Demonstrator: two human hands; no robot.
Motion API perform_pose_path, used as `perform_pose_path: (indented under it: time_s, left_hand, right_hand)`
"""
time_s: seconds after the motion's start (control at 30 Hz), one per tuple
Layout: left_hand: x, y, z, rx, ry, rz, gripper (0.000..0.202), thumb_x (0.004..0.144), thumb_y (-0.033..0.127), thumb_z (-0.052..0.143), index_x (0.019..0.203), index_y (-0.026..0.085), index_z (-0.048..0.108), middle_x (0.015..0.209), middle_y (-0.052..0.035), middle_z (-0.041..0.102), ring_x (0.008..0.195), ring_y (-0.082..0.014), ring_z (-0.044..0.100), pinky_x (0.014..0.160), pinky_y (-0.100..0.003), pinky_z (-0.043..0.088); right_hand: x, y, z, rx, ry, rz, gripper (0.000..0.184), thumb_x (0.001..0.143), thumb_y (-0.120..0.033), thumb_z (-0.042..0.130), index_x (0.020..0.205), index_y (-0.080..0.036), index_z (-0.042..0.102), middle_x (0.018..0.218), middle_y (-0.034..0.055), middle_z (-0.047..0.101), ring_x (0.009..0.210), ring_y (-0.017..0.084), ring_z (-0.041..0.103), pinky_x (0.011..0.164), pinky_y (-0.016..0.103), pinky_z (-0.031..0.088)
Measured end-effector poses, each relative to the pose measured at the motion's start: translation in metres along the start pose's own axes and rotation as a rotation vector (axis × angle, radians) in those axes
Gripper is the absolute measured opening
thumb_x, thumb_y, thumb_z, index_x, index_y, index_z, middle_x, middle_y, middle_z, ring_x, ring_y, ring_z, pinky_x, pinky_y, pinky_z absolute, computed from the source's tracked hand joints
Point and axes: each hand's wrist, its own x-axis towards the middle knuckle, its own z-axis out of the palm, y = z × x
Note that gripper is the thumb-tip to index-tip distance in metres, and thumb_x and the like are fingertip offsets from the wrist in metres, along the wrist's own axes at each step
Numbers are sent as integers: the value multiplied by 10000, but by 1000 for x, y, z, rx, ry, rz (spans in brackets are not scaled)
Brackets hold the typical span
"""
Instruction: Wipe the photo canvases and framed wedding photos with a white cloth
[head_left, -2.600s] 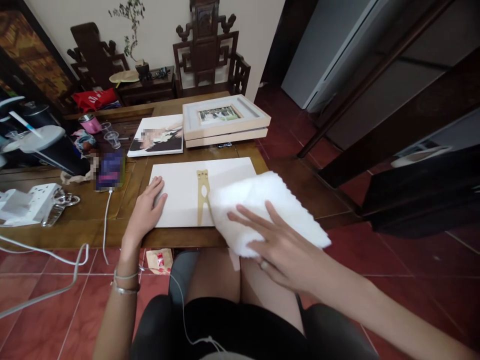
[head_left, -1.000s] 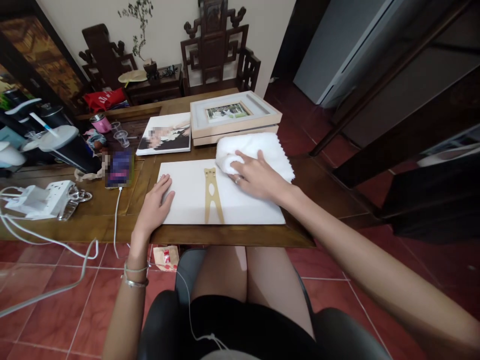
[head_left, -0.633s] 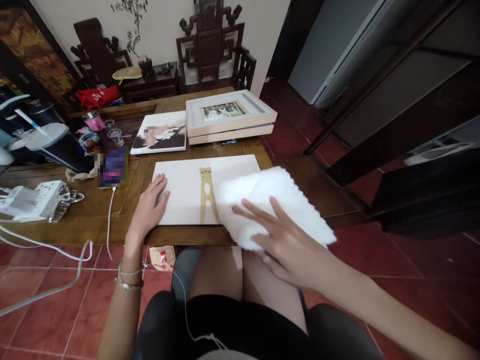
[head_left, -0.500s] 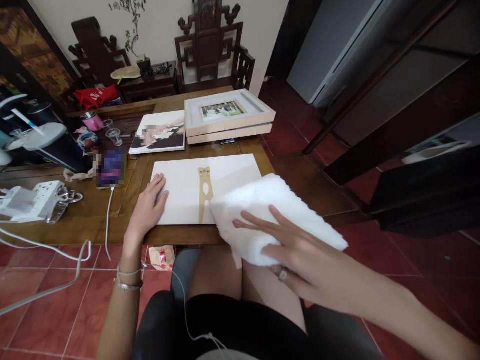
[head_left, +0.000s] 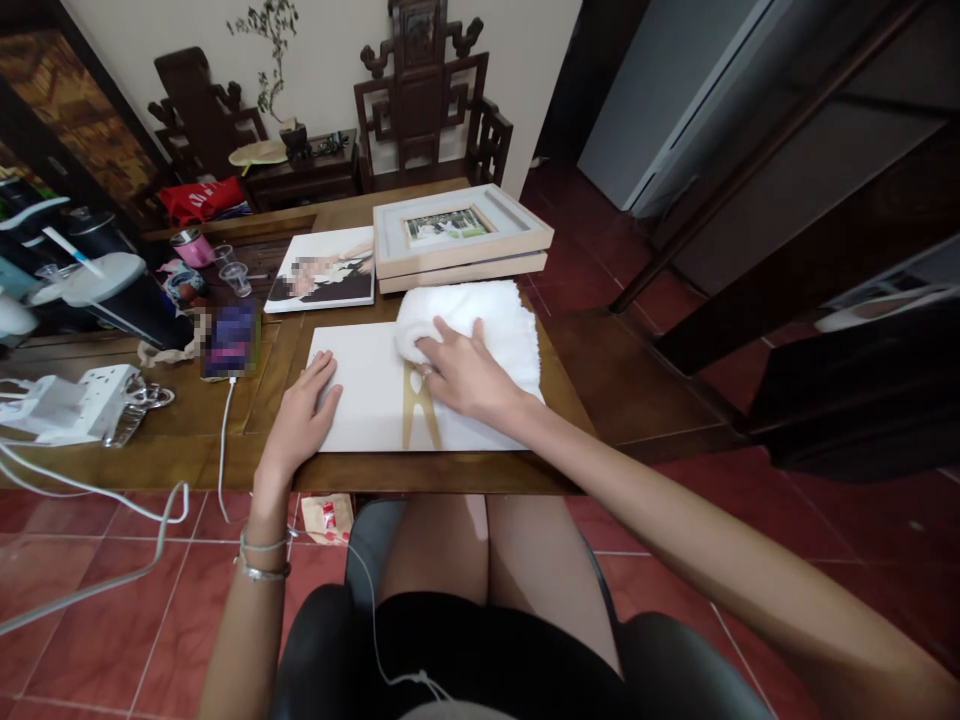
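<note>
A white rectangular panel point(head_left: 360, 400), seemingly the back of a picture, lies flat near the table's front edge. On its middle is a tan stand-like piece point(head_left: 420, 420) with two legs, its upper part covered by cloth. My left hand point(head_left: 306, 405) rests on the panel's left side, fingers stretched out. With my right hand point(head_left: 469, 370) I hold a fluffy white cloth point(head_left: 502, 315) against the panel's right half, fingers bent over it. The cloth hides the panel's upper right part and reaches its right edge.
Behind the panel lie a printed picture point(head_left: 322, 270) and stacked light wood frames point(head_left: 461, 265). At left are a phone point(head_left: 231, 340) on a charging cable, a power strip point(head_left: 97, 400), a large black tumbler point(head_left: 139, 300) and a pink cup point(head_left: 193, 248).
My right hand has brought the cloth left and forward, from over the panel's front right corner onto its upper right half. My left hand stays on the panel.
</note>
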Motion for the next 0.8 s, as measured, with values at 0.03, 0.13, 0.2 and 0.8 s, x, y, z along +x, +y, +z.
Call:
perform_pose_path:
  time_s: [0.03, 0.13, 0.2, 0.8]
  left_hand:
    - [0, 1, 0, 2, 0, 1, 499, 948, 351, 454, 1345, 74, 575, 1480, -171, 488, 1417, -260, 416, 1197, -455, 297]
    - [0, 1, -1, 5, -3, 2, 489, 946, 348, 458, 1340, 86, 583, 1483, -163, 488, 1413, -264, 421, 1199, -455, 295]
    - [1, 1, 0, 3, -3, -1, 478, 947, 348, 459, 1336, 100, 588, 1486, -157, 487, 1413, -266, 421, 1198, -451, 298]
    - [0, -2, 2, -9, -8, 2, 500, 952, 333, 458, 1357, 57, 558, 1487, -186, 476, 1422, -261, 406, 1197, -452, 291]
  right_hand:
    - [-5, -2, 4, -8, 10, -20, 327, 802, -60, 445, 1056, -139, 634, 1363, 208, 559, 1380, 402, 383, 1040, 745, 248]
    - [-36, -12, 13, 4, 9, -134, 327, 762, -65, 516, 1022, -183, 676, 1463, 163, 494, 1423, 405, 318, 1089, 755, 173]
    - [-63, -21, 13, 42, -6, -228, 307, 750, -75, 545, 987, -206, 689, 1479, 137, 487, 1447, 398, 277, 1112, 747, 137]
    - [31, -19, -8, -94, -175, -27, 431, 898, -57, 405, 1296, -83, 569, 1513, 242, 409, 1446, 388, 285, 1077, 721, 259]
